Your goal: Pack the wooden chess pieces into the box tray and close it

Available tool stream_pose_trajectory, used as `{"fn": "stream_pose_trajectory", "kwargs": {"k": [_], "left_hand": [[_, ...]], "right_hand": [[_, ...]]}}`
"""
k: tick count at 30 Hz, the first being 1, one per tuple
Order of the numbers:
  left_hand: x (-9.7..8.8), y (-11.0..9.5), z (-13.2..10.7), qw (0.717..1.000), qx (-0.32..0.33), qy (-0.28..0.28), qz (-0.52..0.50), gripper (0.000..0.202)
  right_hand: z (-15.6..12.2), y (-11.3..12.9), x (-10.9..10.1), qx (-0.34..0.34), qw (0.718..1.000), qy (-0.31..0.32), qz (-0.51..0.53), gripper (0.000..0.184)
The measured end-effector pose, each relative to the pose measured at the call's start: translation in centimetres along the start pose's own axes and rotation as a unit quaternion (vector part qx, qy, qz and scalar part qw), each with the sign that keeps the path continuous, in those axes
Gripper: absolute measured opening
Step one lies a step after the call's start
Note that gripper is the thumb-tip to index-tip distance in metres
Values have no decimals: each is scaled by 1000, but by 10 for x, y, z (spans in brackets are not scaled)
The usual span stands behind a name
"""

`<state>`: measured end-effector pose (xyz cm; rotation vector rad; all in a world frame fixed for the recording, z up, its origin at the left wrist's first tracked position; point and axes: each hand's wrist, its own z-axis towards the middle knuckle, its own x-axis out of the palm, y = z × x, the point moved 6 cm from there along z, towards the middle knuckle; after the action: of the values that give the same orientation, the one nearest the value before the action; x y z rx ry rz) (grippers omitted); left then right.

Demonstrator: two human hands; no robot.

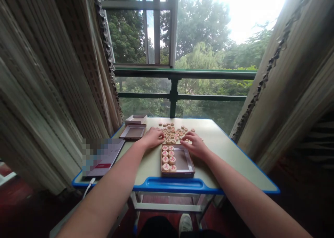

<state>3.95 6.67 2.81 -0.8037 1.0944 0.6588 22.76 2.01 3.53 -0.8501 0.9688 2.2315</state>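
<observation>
Round wooden Chinese chess pieces [169, 131] lie scattered in a loose cluster on the desk. At the cluster's left edge is my left hand [153, 138], its fingertips and thumb closed around a piece that is mostly hidden. My right hand [195, 144] reaches over the right side of the cluster, palm down, fingers bent and apart, with pieces showing beneath it. Between my forearms sits an open shallow box [183, 158]. Two columns of pieces with red characters [172, 159] fill its left side; the grey bottom shows on the right.
An open box lid or tray [133, 131] and a pale shallow box [136, 119] stand at the back left. A laptop-like flat object [109, 159], partly blurred, lies at left with a white cable [89, 187]. The desk [229, 161] has a blue edge; curtains flank it.
</observation>
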Motion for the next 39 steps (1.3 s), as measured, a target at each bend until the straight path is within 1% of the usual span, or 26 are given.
{"fn": "stream_pose_trajectory", "kwargs": {"k": [3, 6, 10, 12, 15, 17, 19, 21, 22, 25, 27, 32, 36, 39], "left_hand": [[-4, -2, 1, 1000, -3, -13, -27, 22], [-8, -2, 2, 994, -20, -49, -92, 22], [-13, -3, 1, 979, -26, -96, -176, 39], [-15, -8, 0, 972, -19, -111, -204, 42], [-17, -19, -2, 957, -6, -121, -263, 39], [-16, -28, -3, 937, 6, -109, -331, 41], [-12, -37, -3, 911, 18, -77, -405, 44], [-8, -43, -3, 891, 23, -41, -452, 45], [-7, -45, -3, 887, 23, -26, -461, 44], [-4, -48, -4, 885, 20, 5, -465, 40], [-3, -48, -5, 879, 14, 15, -477, 39], [-3, -41, -4, 844, -19, 8, -536, 45], [-6, -37, -4, 835, -29, 7, -549, 47], [-8, -40, -7, 824, -36, 21, -565, 47]], "right_hand": [[0, 0, 2, 1, 1000, 1, 2, 27], [-1, 2, 5, -12, 1000, 14, -5, 25], [-2, 4, 5, -16, 1000, 15, -8, 23], [-3, 6, 4, -23, 1000, 6, -10, 22], [-5, 15, 2, -59, 998, -8, -35, 16], [-7, 23, 0, -89, 994, -21, -56, 13], [-8, 30, -2, -110, 991, -33, -64, 13], [-9, 35, -6, -118, 990, -48, -59, 14], [-10, 36, -8, -120, 990, -60, -53, 15], [-12, 40, -17, -130, 985, -105, -43, 19], [-13, 42, -21, -136, 982, -123, -45, 23], [-13, 41, -20, -136, 984, -110, -44, 25], [-13, 41, -19, -139, 986, -92, -28, 31], [-14, 44, -20, -146, 985, -90, -23, 36]]}}
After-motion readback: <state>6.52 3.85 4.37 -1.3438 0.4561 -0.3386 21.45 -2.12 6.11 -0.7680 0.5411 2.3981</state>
